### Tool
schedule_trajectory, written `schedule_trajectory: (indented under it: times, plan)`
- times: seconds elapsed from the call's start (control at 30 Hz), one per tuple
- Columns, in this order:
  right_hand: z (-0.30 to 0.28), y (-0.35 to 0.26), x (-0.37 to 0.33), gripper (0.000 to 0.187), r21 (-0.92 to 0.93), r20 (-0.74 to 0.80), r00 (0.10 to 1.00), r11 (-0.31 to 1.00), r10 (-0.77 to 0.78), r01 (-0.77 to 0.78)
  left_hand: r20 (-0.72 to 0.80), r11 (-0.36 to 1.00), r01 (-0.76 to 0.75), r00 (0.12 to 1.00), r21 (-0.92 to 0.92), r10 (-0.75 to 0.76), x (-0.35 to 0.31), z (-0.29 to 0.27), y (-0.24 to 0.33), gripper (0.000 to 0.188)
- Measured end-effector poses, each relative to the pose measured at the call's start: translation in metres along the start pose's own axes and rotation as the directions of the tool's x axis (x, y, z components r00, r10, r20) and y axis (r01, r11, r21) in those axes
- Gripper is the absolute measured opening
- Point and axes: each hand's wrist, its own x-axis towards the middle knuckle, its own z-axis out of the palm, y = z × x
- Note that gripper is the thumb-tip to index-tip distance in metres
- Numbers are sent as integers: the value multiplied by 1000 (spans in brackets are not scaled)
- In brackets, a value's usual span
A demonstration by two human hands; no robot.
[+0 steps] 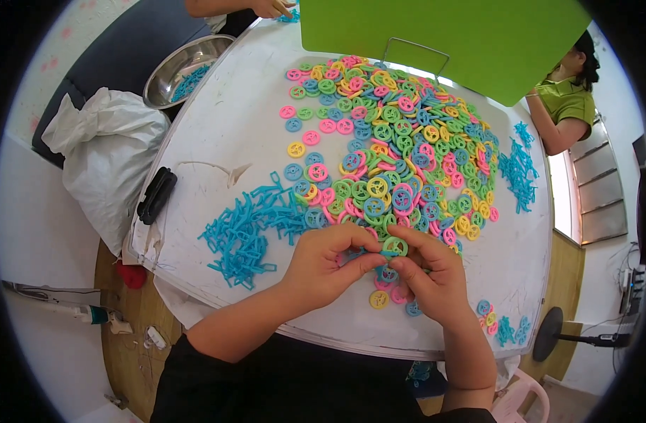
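Observation:
Over the near edge of the heap, my two hands meet at the fingertips. A green spoked plastic wheel (396, 244) is pinched between the thumb and forefinger of my right hand (435, 278). My left hand (330, 268) pinches a small blue plastic piece (388, 253) against the wheel's left side; most of that piece is hidden by the fingers. Beneath and beyond my hands spreads a large heap of pink, green, yellow and blue wheels (407, 151). Left of my left hand lies a pile of blue plastic forked pieces (242, 236).
A green board (443, 42) with a wire stand rises at the table's far side. Two other people work there, with more blue pieces (520, 176) at right. A metal bowl (157, 81), a white sack (108, 162) and a black object (157, 195) line the left.

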Motion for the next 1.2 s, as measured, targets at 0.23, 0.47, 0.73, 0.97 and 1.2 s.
schedule_trajectory:
  times: [0.23,0.47,0.73,0.97,1.2]
  plan:
    - [3,4,4,45,-113,-49,998,993,-50,44,-45,976,122,990,-179,-132,-4,6,-6,12]
    - [-3,-3,2,45,-174,-68,988,976,-142,128,-67,992,95,993,-83,-101,-1,6,2,11]
    - [4,5,3,37,-287,-268,915,932,-301,223,-113,919,249,949,-305,-295,2,2,-3,10]
    - [10,0,0,34,-715,357,717,319,-599,622,-42,839,330,922,-434,-385,5,-2,-5,9]
    - [3,10,0,15,-247,-18,954,926,-298,284,-141,995,-59,988,78,70,8,-1,2,32]
